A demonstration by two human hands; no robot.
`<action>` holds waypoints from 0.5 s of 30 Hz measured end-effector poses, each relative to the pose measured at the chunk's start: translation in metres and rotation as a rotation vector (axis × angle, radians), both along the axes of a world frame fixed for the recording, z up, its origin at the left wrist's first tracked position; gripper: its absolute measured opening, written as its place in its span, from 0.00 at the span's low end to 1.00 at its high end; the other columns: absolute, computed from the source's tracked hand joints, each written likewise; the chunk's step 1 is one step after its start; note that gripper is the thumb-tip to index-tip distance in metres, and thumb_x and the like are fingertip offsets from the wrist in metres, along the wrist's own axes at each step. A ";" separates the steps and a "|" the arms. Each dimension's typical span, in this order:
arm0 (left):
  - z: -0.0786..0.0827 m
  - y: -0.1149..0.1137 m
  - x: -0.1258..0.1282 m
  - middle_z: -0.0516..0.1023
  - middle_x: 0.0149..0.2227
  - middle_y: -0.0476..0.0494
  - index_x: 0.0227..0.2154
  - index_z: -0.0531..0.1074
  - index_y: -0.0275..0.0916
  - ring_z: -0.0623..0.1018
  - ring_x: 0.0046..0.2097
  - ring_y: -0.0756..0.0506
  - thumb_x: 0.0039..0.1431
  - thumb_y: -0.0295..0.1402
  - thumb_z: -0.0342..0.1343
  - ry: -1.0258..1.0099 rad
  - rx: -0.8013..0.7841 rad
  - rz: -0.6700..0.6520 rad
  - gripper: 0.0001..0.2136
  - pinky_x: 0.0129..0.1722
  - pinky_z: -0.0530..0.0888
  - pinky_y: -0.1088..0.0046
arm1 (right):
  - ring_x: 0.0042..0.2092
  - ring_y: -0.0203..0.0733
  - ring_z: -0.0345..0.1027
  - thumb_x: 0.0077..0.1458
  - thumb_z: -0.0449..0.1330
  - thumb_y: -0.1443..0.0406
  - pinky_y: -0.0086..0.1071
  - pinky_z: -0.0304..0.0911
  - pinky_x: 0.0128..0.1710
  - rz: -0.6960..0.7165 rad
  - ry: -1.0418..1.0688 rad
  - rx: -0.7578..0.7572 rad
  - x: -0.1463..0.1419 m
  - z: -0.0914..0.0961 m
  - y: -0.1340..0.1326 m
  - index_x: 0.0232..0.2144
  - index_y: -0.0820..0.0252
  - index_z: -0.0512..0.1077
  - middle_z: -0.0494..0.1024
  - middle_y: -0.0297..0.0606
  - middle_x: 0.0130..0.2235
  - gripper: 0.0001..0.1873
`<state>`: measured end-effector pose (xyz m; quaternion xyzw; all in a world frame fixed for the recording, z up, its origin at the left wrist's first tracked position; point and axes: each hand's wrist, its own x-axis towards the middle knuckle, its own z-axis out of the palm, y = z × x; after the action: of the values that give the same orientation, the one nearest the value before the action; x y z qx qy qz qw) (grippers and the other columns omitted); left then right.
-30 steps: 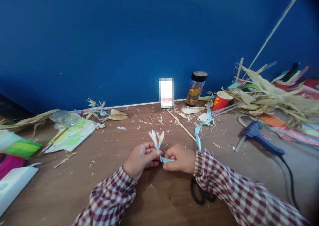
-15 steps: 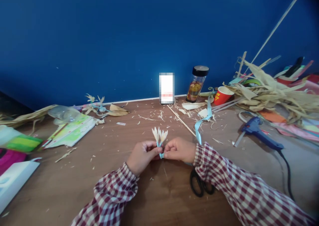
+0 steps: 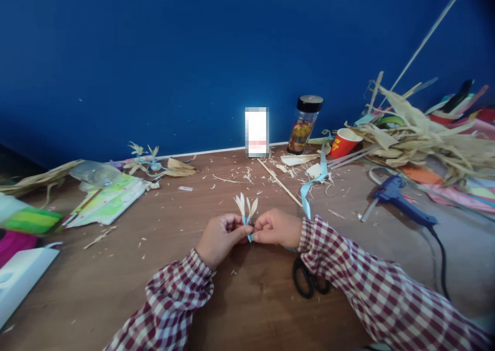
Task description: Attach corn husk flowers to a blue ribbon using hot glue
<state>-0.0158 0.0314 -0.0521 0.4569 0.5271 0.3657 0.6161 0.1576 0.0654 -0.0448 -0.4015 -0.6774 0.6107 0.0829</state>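
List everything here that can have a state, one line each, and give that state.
Left hand: closed on the petal piece
Right hand: pinching at the blue ribbon
Petal piece: held, petals up and spread
Blue ribbon: twisted, trailing beyond the right wrist
Scissors: lying down; blades hidden
Glue gun: lying down, unheld
Jar: lid on
Red cup: uncovered

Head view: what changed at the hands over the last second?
The right hand moved in, leftward, toward the left hand, so the stretch of blue ribbon showing between them is much shorter. Nothing was visibly picked up or let go. Same as before: the left hand's grip on the small pale flower, the scissors by the right sleeve, and the glue gun.
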 end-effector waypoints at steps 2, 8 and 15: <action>-0.001 0.000 0.000 0.74 0.23 0.51 0.25 0.72 0.36 0.73 0.26 0.51 0.39 0.35 0.62 -0.002 -0.004 0.003 0.10 0.29 0.72 0.74 | 0.17 0.25 0.43 0.44 0.57 0.59 0.23 0.37 0.16 0.002 -0.005 0.009 0.000 -0.001 0.000 0.24 0.64 0.67 0.55 0.23 0.15 0.12; 0.000 0.001 0.001 0.74 0.22 0.51 0.26 0.70 0.35 0.74 0.25 0.51 0.36 0.34 0.64 -0.003 -0.034 0.041 0.12 0.29 0.72 0.75 | 0.17 0.25 0.43 0.44 0.58 0.57 0.24 0.36 0.16 0.021 -0.030 0.047 0.002 0.000 0.000 0.24 0.64 0.68 0.55 0.23 0.15 0.13; -0.001 0.000 0.001 0.74 0.22 0.50 0.26 0.70 0.35 0.74 0.25 0.50 0.36 0.34 0.64 0.009 -0.010 0.053 0.12 0.28 0.71 0.75 | 0.16 0.25 0.42 0.44 0.57 0.59 0.24 0.35 0.16 -0.002 -0.066 0.070 -0.001 0.006 -0.002 0.23 0.63 0.67 0.55 0.23 0.14 0.11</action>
<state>-0.0144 0.0315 -0.0531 0.4410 0.5437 0.3773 0.6062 0.1569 0.0636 -0.0391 -0.4190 -0.7002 0.5732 0.0753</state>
